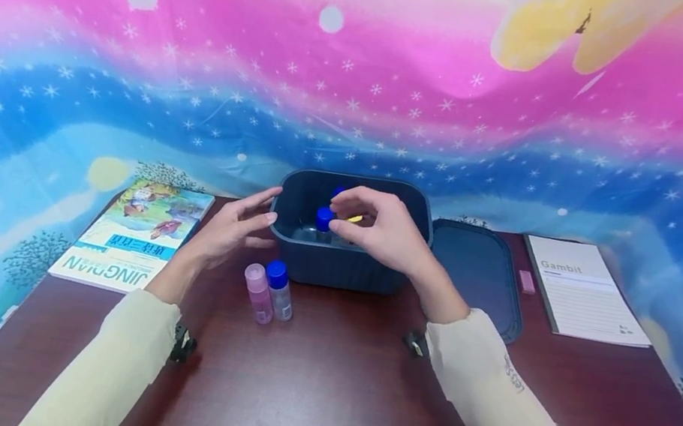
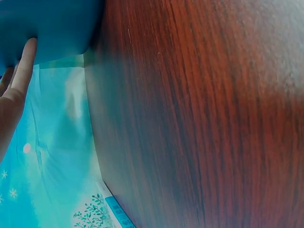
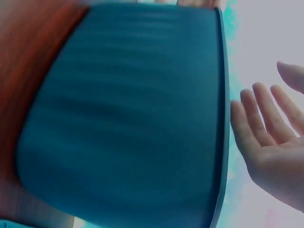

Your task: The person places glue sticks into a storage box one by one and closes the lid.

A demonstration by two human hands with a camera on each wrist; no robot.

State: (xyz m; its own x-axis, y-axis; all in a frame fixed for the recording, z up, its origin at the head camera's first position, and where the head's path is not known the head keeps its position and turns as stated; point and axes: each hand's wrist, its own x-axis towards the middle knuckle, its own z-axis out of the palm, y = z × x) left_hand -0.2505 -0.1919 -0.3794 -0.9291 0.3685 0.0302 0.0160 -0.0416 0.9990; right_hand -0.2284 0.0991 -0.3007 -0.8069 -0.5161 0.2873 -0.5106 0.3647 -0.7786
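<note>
A dark storage bin [image 1: 345, 268] stands at the back middle of the table. My left hand [image 1: 229, 227] rests at its left rim, fingers extended. Over the bin's opening is my right hand [image 1: 390, 225], thumb and fingers apart in a loose curve. A blue-capped bottle [image 1: 323, 219] inside the bin appears right at the right thumb's tip; another blue piece and something yellow [image 1: 354, 220] show partly behind the fingers. In the right wrist view, the right hand [image 3: 273, 130] has its fingers spread beside the rim, holding nothing.
In front of the bin stand a pink bottle [image 1: 259, 296] and a clear bottle with a blue cap [image 1: 281, 292]. A dark lid [image 1: 477, 275] lies right of the bin, then a small pink block [image 1: 526, 282] and a notebook [image 1: 584, 294]. Books [image 1: 136, 230] lie at the left.
</note>
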